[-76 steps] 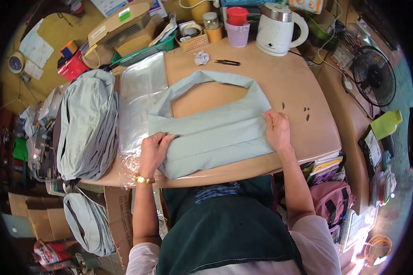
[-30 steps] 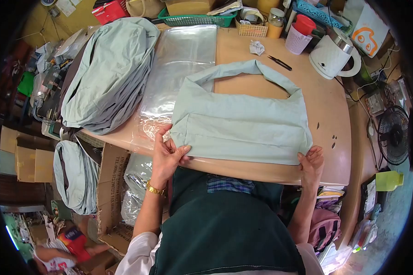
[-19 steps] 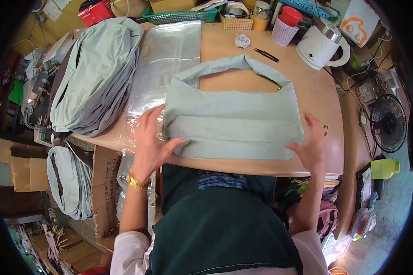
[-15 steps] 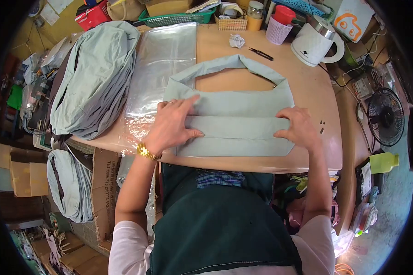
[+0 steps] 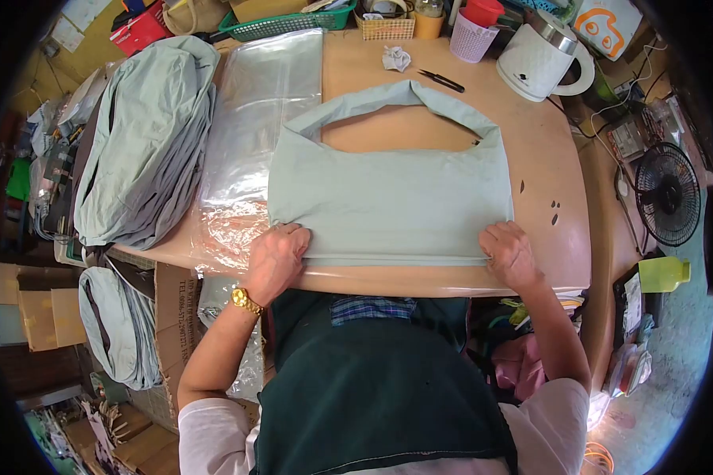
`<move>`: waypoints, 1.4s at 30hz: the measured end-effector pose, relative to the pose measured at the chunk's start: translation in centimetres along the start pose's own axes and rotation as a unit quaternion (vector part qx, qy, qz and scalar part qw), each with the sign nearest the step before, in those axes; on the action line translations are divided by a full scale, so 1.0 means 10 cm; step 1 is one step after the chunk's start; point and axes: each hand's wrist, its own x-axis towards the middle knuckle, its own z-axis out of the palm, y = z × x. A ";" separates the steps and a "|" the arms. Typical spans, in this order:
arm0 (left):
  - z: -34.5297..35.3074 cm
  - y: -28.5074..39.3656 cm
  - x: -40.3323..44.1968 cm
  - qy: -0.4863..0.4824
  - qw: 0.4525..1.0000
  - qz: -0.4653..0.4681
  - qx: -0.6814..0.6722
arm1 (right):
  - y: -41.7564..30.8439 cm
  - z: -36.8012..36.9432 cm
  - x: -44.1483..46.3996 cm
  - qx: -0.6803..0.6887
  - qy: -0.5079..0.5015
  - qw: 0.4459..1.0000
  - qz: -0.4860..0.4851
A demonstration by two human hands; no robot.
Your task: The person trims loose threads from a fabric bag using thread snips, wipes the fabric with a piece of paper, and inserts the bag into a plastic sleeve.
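Brown table fills the middle of the frame, and I look down on it from the head camera. At the top, a pink cup has a red cup stuck in it. Next to it, on the right, is a white kettle; I can't see inside. A green basket at the top left has papers at its right end. The small woven basket beside it has things in it, but the frame cuts them off. Low on the left is the side of a cardboard box.

The pale bag lies flat in the middle of the table, with its strap looped toward the top. My left hand is at its bottom left corner, fingers curled close together and pinching the cloth. My right hand does the same at the bottom right corner. Both elbows bend outward, and both arms reach up from the bottom of the frame. A gold watch is on my left wrist.
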 end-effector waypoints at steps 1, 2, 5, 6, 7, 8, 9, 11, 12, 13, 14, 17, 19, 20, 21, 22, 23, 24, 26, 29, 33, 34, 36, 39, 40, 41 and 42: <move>-0.01 0.01 -0.01 0.013 1.000 0.006 0.020 | 0.00 -0.01 -0.02 -0.007 -0.032 0.999 0.022; -0.06 0.01 -0.03 0.016 1.000 0.008 0.021 | 0.01 -0.03 -0.01 -0.017 -0.062 0.997 0.041; -0.55 0.21 0.03 -0.178 0.981 -0.058 0.043 | -0.15 -0.57 0.03 0.060 -0.172 0.978 0.102; -0.75 0.34 0.06 -0.125 0.990 -0.040 0.043 | -0.18 -0.60 0.09 0.056 -0.169 0.979 0.102; -0.83 0.43 0.08 -0.073 0.996 -0.023 0.042 | -0.26 -0.60 0.16 0.079 -0.082 0.985 0.130; -0.73 0.54 0.16 -0.072 0.996 -0.023 0.040 | -0.34 -0.59 0.24 0.102 0.004 0.982 0.156; -0.56 0.69 0.30 0.004 0.998 -0.025 0.055 | -0.44 -0.50 0.32 0.101 0.004 0.983 0.155; -0.22 0.71 0.44 0.088 0.993 -0.026 0.074 | -0.54 -0.15 0.47 -0.013 0.077 0.979 0.188; 0.05 0.61 0.47 0.058 0.992 -0.060 0.090 | -0.47 0.01 0.47 -0.016 0.084 0.979 0.183; 0.26 0.52 0.51 0.028 0.990 -0.094 0.105 | -0.39 0.20 0.46 -0.018 0.080 0.978 0.191; 0.35 0.43 0.51 0.043 0.991 -0.093 0.089 | -0.33 0.28 0.45 -0.020 0.076 0.977 0.200; 0.34 0.42 0.52 0.035 0.987 -0.118 0.101 | -0.37 0.25 0.47 -0.094 0.054 0.970 0.216; 0.32 0.40 0.53 0.034 0.987 -0.126 0.096 | -0.33 0.24 0.47 -0.076 0.036 0.973 0.216; 0.29 0.42 0.51 0.011 0.986 -0.134 0.098 | -0.33 0.26 0.45 -0.052 0.011 0.974 0.220; 0.26 0.44 0.50 -0.011 0.985 -0.142 0.100 | -0.37 0.25 0.42 -0.051 0.012 0.974 0.218; 0.24 0.44 0.45 -0.011 0.984 -0.144 0.100 | -0.41 0.24 0.38 -0.046 -0.011 0.973 0.225; 0.22 0.44 0.39 -0.023 0.984 -0.148 0.098 | -0.44 0.22 0.37 -0.039 -0.037 0.971 0.233; 0.21 0.44 0.36 -0.037 0.983 -0.152 0.095 | -0.46 0.22 0.36 -0.037 -0.042 0.971 0.232; 0.21 0.43 0.35 -0.042 0.982 -0.159 0.090 | -0.48 0.23 0.36 -0.033 -0.040 0.969 0.244; 0.22 0.43 0.37 -0.043 0.982 -0.164 0.084 | -0.49 0.20 0.39 -0.036 -0.060 0.965 0.251; 0.21 0.42 0.39 -0.047 0.981 -0.169 0.080 | -0.49 0.22 0.42 -0.024 -0.057 0.963 0.262; 0.21 0.42 0.38 -0.050 0.982 -0.165 0.077 | -0.50 0.21 0.42 -0.022 -0.060 0.963 0.261; 0.21 0.43 0.39 -0.049 0.981 -0.166 0.083 | -0.50 0.16 0.44 -0.029 -0.061 0.961 0.267; 0.10 0.49 0.44 -0.065 0.980 -0.163 0.093 | -0.49 0.00 0.53 -0.035 -0.102 0.954 0.279; 0.00 0.53 0.49 -0.061 0.981 -0.159 0.093 | -0.43 -0.08 0.58 0.007 -0.130 0.958 0.257; -0.13 0.58 0.56 -0.082 0.983 -0.161 0.037 | -0.38 -0.13 0.63 0.050 -0.158 0.958 0.233; -0.19 0.61 0.62 -0.104 0.981 -0.162 -0.020 | -0.35 -0.13 0.69 0.048 -0.155 0.958 0.235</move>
